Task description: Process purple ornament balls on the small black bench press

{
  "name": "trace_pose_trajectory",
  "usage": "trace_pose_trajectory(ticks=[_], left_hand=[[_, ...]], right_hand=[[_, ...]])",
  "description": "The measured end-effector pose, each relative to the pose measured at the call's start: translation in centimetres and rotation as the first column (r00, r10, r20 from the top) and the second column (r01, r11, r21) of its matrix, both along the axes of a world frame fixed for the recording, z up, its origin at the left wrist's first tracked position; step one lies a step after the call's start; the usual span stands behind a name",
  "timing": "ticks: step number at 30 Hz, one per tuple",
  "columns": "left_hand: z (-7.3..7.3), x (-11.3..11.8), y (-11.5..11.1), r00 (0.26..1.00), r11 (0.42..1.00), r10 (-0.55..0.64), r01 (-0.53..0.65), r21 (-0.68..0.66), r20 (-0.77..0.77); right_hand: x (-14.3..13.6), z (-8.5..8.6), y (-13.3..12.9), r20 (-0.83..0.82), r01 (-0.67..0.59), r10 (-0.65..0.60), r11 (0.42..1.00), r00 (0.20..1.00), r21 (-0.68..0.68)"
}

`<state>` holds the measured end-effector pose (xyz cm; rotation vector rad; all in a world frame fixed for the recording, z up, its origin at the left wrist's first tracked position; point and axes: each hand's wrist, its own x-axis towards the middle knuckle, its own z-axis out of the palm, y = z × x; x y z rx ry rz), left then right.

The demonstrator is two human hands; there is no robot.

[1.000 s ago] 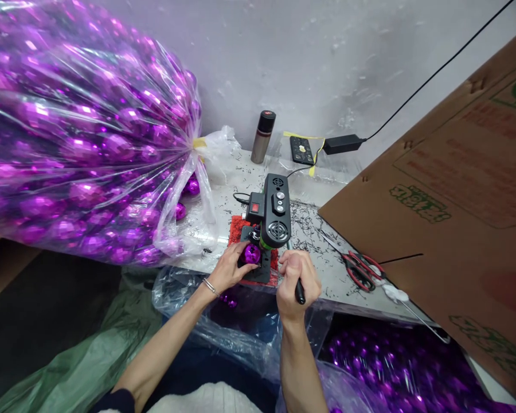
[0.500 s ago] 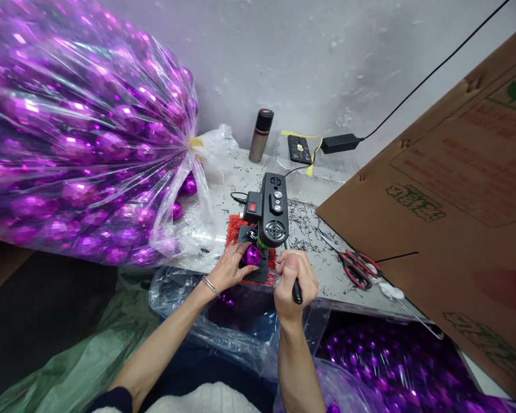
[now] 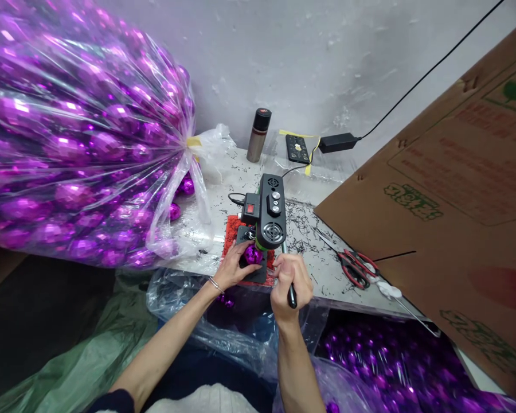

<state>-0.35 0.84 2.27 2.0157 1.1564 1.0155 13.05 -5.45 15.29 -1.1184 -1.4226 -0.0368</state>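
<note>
Purple ball (image 3: 253, 254) pinched by left hand (image 3: 234, 267), thumb and fingers around it, over black base plate (image 3: 256, 276) at near end of black machine (image 3: 272, 209). Left forearm angled in from near left. Lever (image 3: 292, 296) to right of machine gripped in a fist by right hand (image 3: 293, 281). Red and green print seen on carton (image 3: 447, 241) at right; wording can't be read.
</note>
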Motion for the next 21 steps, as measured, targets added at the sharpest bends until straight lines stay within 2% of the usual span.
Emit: trace_pose_trajectory(ticks=[9, 13, 21], left_hand=[[0.1, 0.1, 0.1, 1.0, 1.0, 0.001, -0.001, -0.006, -0.004], [0.3, 0.1, 0.1, 1.0, 0.999, -0.012, 0.012, -0.036, -0.001], [0.4, 0.2, 0.1, 1.0, 0.999, -0.002, 0.002, -0.038, -0.003]], right_hand=[[-0.3, -4.7, 0.6, -0.013, 0.034, -0.033, 0.993, 0.999, 0.116], [-0.3, -5.3, 0.9, -0.032, 0.026, -0.021, 0.99, 0.999, 0.142], [-0.2, -5.6, 1.0, -0.014, 0.037, -0.035, 0.986, 0.999, 0.161]])
